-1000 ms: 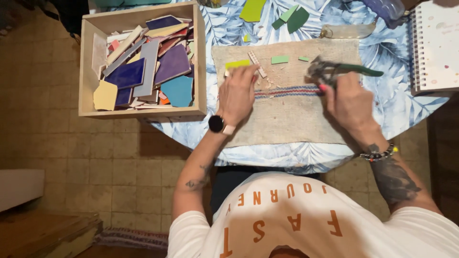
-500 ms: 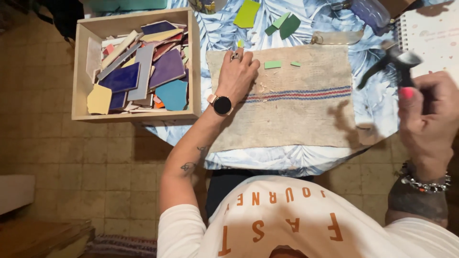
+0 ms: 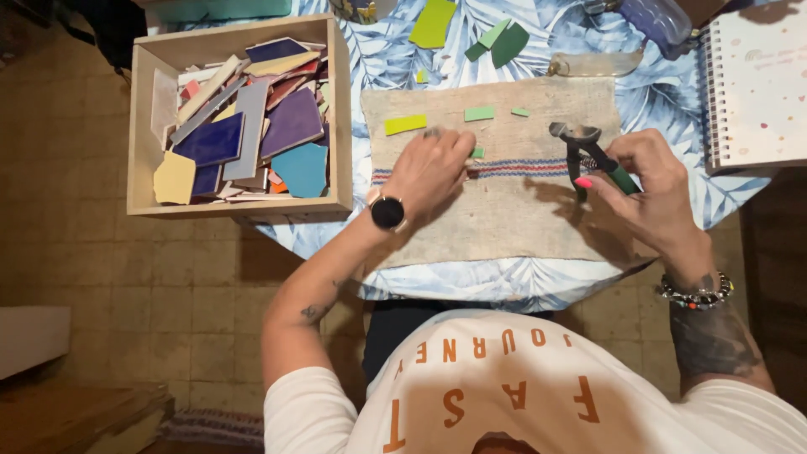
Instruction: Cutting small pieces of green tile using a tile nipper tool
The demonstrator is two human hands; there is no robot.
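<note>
Head view showed the right hand (image 3: 651, 181) wrapped tight around the green handles of a pair of dark metal tile nippers (image 3: 588, 151). The round jaws of the nippers pointed up and away from the person, over a beige woven cloth with red and blue stripes (image 3: 521, 210). The cloth lay flat on a round table with a blue and white leaf-print cover (image 3: 395, 63).

The left hand (image 3: 433, 168) rested on the cloth, just left of the nippers. Its fingers were curled down and pinched together on a small green tile piece (image 3: 477, 153), which peeked out at the fingertips. A black round watch (image 3: 387, 212) sat on the left wrist. A beaded bracelet (image 3: 696, 292) sat on the right wrist.

3 more little tile bits lay on the cloth above the hands: a yellow-green strip (image 3: 406, 124), a light green rectangle (image 3: 479, 113) and a tiny green chip (image 3: 521, 112). Further up, on the table cover, lay bigger green tile shards (image 3: 500, 39).

To the left, a light wooden box (image 3: 340, 101) sat at the table's edge, full of broken tiles in blue, purple, yellow, teal and white. On the right edge lay a white spiral notebook (image 3: 756, 92). A clear plastic bottle (image 3: 660, 18) lay near the top.
</note>
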